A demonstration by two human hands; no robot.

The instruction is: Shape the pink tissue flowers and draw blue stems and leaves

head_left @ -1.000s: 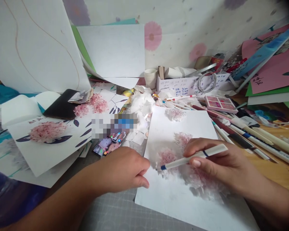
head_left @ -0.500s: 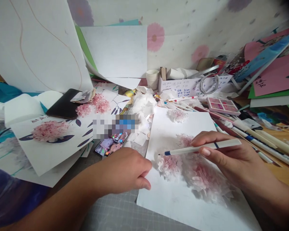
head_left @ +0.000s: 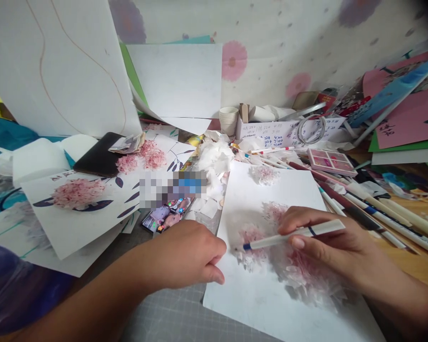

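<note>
My right hand (head_left: 321,242) pinches a slim white pen (head_left: 328,228) with dark blue bands, held low and nearly flat. Its tip is at the left side of a pink-and-white crumpled paper flower (head_left: 251,261); whether it touches the petals is unclear. The flower is on a white sheet (head_left: 235,299). Below my right hand on that sheet is a larger pink-and-white paper flower (head_left: 314,280), with smaller flowers farther up. My left hand (head_left: 190,254) is closed at the sheet's left edge, fingers curled, with nothing visible in them.
Beyond my left hand lies a phone (head_left: 164,216) with its screen lit. A dark wallet (head_left: 100,154) and finished flower pictures (head_left: 60,237) are at left. White tissue scraps (head_left: 214,156), a paper cup (head_left: 228,121), pens and brushes (head_left: 395,223) and a pink palette (head_left: 331,162) surround the sheet.
The pen tip has dropped lower, onto or just over the left side of the small flower, and my right hand has shifted down and left. My left hand stays almost in place.
</note>
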